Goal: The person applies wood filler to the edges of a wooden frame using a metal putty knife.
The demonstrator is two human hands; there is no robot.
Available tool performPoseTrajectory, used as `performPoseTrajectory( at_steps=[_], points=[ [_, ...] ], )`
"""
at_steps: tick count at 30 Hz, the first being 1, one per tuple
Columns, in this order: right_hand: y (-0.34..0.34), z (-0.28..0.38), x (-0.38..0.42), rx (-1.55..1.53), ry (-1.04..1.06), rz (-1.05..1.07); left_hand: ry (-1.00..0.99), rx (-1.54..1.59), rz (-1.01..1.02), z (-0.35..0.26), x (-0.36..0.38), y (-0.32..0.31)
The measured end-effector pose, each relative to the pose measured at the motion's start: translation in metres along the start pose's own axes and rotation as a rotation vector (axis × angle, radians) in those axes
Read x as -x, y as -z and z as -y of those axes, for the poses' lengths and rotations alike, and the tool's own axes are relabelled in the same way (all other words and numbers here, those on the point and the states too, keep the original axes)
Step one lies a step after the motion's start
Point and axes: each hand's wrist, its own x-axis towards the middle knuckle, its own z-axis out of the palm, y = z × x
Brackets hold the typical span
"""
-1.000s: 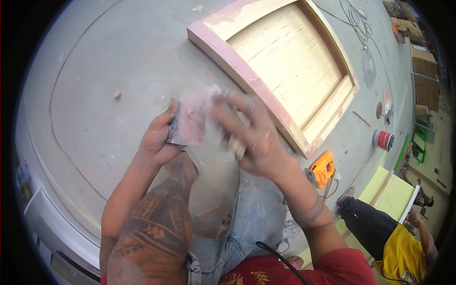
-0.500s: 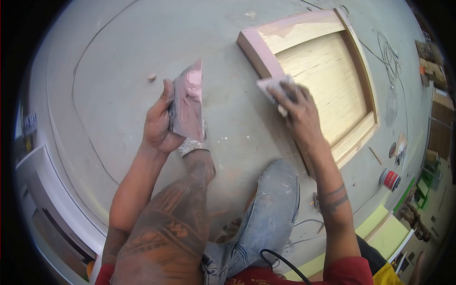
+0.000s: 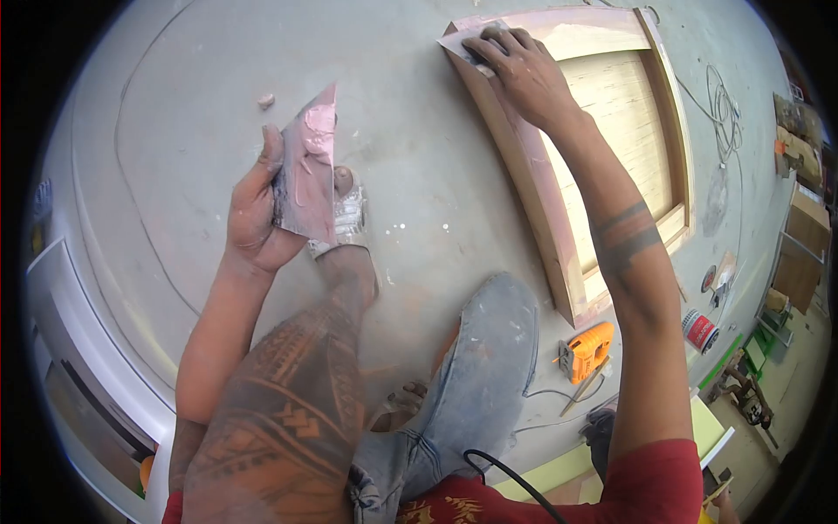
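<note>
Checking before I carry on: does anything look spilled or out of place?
A small pale lump lies loose on the floor, apart from the pink paste on the plate in the left hand; it may be a dropped bit. Nothing else clearly stands out.

A wooden frame [image 3: 553, 201] with pink-coated edges is seen on the grey floor. At its far left corner, a flat scraper [image 3: 459, 44] is held by the right hand [image 3: 528, 80]. Well to the frame's left, a plate [image 3: 298, 205] smeared with pink paste [image 3: 320, 127] is gripped by the left hand [image 3: 251, 217]. Just beside the frame's near end, an orange jigsaw [image 3: 590, 351] is placed; beyond its right side, a coiled cable [image 3: 723, 122] is laid.
</note>
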Motion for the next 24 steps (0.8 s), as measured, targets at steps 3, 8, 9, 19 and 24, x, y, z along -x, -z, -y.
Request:
performPoseTrajectory(
  at_steps=[3,8,9,19,24],
  points=[
    [0.01,0.004,0.034,-0.001,-0.054,0.025,-0.101,-0.02,-0.452,0.012,0.001,-0.046],
    [0.043,0.024,0.104,-0.051,-0.12,0.179,-0.122,-0.037,-0.467,0.019,-0.004,-0.05],
    [0.048,0.028,0.118,-0.052,-0.135,0.206,-0.121,-0.039,-0.463,0.02,-0.005,-0.05],
    [0.111,0.074,0.26,-0.1,-0.277,0.497,0.104,0.003,0.32,0.019,-0.017,0.005],
    [0.153,0.089,0.31,-0.11,-0.361,0.678,0.048,-0.014,-0.322,0.041,-0.017,-0.047]
  ],
)
